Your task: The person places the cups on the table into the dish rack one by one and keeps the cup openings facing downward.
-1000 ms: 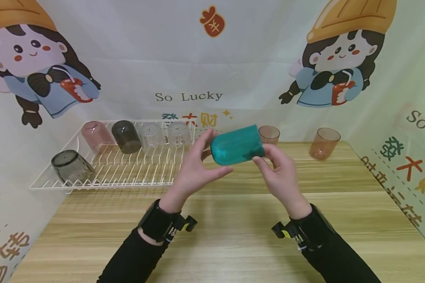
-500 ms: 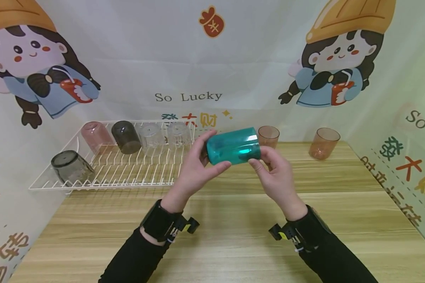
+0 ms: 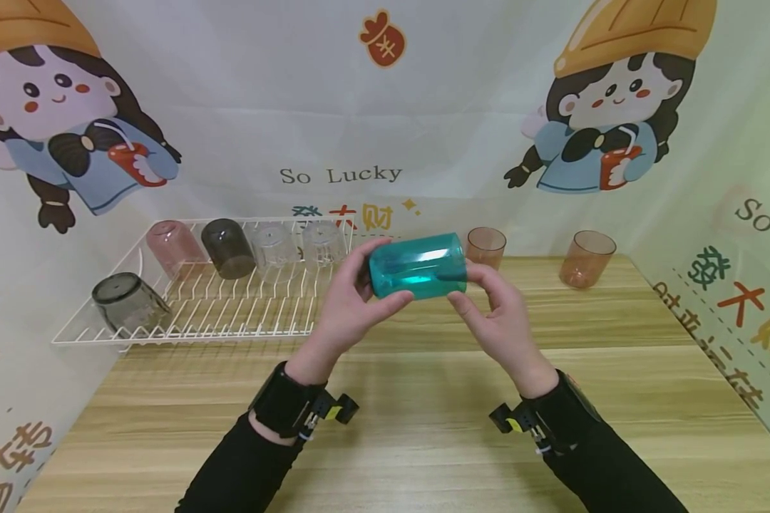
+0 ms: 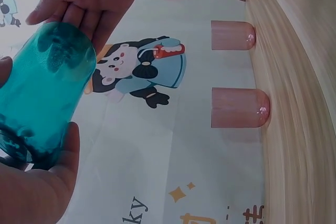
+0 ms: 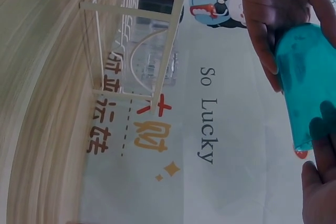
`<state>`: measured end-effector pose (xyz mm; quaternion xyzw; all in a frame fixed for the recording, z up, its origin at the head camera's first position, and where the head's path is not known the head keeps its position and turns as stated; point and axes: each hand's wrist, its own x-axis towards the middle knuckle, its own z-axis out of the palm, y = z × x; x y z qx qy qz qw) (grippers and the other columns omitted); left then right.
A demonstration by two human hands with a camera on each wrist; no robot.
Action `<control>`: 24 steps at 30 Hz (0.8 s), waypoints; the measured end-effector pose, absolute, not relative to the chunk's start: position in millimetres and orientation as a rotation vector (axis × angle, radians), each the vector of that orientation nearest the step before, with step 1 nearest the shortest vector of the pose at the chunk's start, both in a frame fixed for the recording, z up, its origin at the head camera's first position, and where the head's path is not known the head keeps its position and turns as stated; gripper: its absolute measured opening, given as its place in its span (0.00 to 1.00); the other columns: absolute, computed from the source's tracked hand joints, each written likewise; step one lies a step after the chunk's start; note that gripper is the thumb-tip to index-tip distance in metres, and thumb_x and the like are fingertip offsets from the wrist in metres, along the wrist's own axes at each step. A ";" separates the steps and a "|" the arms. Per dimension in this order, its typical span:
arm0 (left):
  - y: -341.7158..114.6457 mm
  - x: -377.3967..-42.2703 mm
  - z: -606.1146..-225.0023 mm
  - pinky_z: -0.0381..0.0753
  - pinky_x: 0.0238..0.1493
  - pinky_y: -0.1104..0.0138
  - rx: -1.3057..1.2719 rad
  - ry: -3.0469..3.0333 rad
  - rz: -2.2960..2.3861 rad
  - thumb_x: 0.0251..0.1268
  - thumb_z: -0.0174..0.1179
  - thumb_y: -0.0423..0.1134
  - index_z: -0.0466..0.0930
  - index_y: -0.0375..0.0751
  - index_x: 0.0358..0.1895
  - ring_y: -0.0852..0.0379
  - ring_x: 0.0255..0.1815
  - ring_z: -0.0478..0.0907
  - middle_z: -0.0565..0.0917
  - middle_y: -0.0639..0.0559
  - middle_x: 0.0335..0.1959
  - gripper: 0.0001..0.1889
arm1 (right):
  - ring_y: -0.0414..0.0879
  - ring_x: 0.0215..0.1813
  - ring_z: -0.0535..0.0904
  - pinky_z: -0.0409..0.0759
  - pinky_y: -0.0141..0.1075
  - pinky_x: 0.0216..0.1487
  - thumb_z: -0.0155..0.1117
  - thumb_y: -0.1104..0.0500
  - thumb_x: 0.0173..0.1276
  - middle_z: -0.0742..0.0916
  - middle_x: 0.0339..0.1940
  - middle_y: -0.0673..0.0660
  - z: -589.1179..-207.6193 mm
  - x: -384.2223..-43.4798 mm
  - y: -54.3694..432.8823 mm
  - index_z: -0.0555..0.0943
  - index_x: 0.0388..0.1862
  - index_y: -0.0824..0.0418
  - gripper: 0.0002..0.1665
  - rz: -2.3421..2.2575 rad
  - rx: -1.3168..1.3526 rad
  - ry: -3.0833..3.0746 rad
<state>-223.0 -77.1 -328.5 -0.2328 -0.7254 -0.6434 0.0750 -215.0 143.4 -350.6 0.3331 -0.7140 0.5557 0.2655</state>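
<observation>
A teal see-through cup (image 3: 417,267) lies on its side in the air, over the middle of the wooden table. My left hand (image 3: 349,303) holds its rounded base end, thumb along the near side and fingers round the back. At the mouth end, facing right, my right hand (image 3: 503,324) holds the rim between thumb and fingers; a dark finger shape shows through the wall. The left wrist view shows the teal cup (image 4: 47,87) between both hands. In the right wrist view, left-hand fingers curve round the far end of the cup (image 5: 304,77).
To the left, a white wire rack (image 3: 231,333) bears upside-down cups: one pink (image 3: 175,242), two dark grey ones, and two clear ones. Two pinkish cups (image 3: 485,246) (image 3: 587,260) stand upright at the back right of the wooden table (image 3: 411,427), before a printed cloth.
The teal cup has shifted slightly left and tipped nearer to level. My left fingers and thumb have closed in round its base; my right hand has moved left with the cup.
</observation>
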 end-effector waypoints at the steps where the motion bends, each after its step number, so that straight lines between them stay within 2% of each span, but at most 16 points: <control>1: -78.0 -222.7 -328.4 0.77 0.66 0.59 -0.696 -2.177 -1.932 0.58 0.69 0.27 0.63 0.38 0.73 0.42 0.64 0.74 0.69 0.39 0.68 0.39 | 0.36 0.65 0.76 0.71 0.30 0.69 0.65 0.62 0.71 0.84 0.52 0.71 -350.9 -215.5 144.4 0.78 0.54 0.74 0.19 1.500 0.907 -1.929; 4: -80.5 -221.8 -328.2 0.77 0.66 0.59 -0.691 -2.179 -1.935 0.57 0.69 0.27 0.63 0.38 0.73 0.42 0.63 0.74 0.69 0.39 0.67 0.39 | 0.36 0.66 0.74 0.71 0.30 0.69 0.68 0.60 0.69 0.83 0.56 0.70 -352.7 -216.4 147.5 0.78 0.58 0.72 0.23 1.494 0.917 -1.943; 9: -83.0 -220.5 -328.1 0.78 0.65 0.58 -0.692 -2.186 -1.911 0.57 0.70 0.28 0.63 0.37 0.73 0.42 0.62 0.75 0.70 0.39 0.66 0.39 | 0.37 0.66 0.73 0.70 0.30 0.68 0.70 0.63 0.66 0.82 0.61 0.67 -355.3 -217.0 151.9 0.77 0.62 0.69 0.27 1.464 0.906 -1.996; 14: -86.3 -220.0 -327.9 0.78 0.64 0.58 -0.704 -2.176 -1.893 0.57 0.69 0.26 0.62 0.35 0.73 0.41 0.62 0.75 0.70 0.38 0.66 0.39 | 0.38 0.67 0.73 0.71 0.31 0.68 0.70 0.72 0.60 0.81 0.63 0.65 -355.7 -217.9 154.5 0.76 0.64 0.67 0.31 1.449 0.901 -2.015; 24: -96.5 -217.9 -328.2 0.79 0.64 0.59 -0.655 -2.195 -1.874 0.55 0.70 0.27 0.62 0.36 0.73 0.42 0.62 0.74 0.69 0.38 0.66 0.40 | 0.42 0.70 0.70 0.66 0.34 0.71 0.72 0.71 0.58 0.78 0.69 0.60 -355.5 -220.4 160.5 0.73 0.70 0.62 0.39 1.393 0.893 -2.082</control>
